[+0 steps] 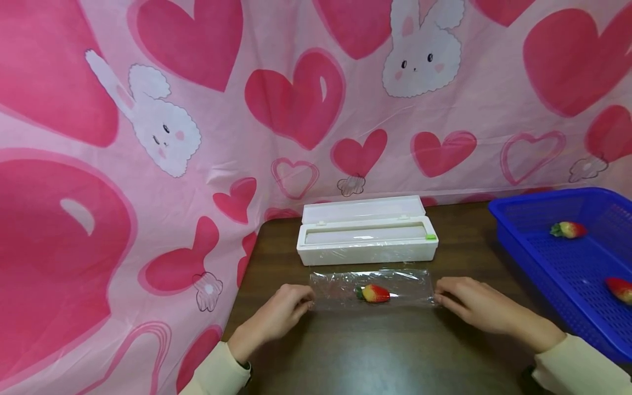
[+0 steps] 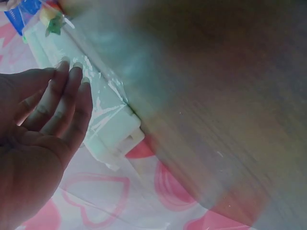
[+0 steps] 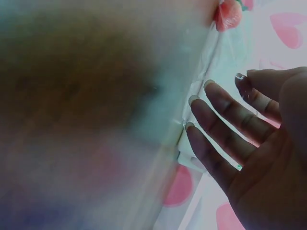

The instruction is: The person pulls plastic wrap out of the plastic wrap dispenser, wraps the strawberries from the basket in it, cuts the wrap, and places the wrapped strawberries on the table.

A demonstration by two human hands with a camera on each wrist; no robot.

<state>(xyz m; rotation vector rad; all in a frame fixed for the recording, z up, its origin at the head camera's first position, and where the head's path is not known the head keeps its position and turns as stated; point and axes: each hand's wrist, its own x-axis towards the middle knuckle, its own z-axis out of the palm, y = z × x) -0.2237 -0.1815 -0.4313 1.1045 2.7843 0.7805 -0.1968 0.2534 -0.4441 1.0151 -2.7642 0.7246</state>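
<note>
A sheet of clear cling film (image 1: 410, 282) lies stretched low over the table, between my two hands. On its middle rests a red and yellow strawberry (image 1: 376, 294) with its green leaves toward the left. My left hand (image 1: 282, 311) pinches the left end of the film between thumb and fingertips. At the opposite end, my right hand (image 1: 480, 305) pinches the film between thumb and index finger; its other fingers are spread in the right wrist view. The strawberry (image 2: 52, 23) also shows near the top corner of the left wrist view.
Behind the film stands a white cling film dispenser (image 1: 367, 255), its lid raised, a roll inside. A blue plastic basket (image 1: 523, 247) at the right holds two strawberries (image 1: 570, 230). A pink cloth with hearts and rabbits (image 1: 296, 104) hangs behind the brown table (image 1: 365, 351).
</note>
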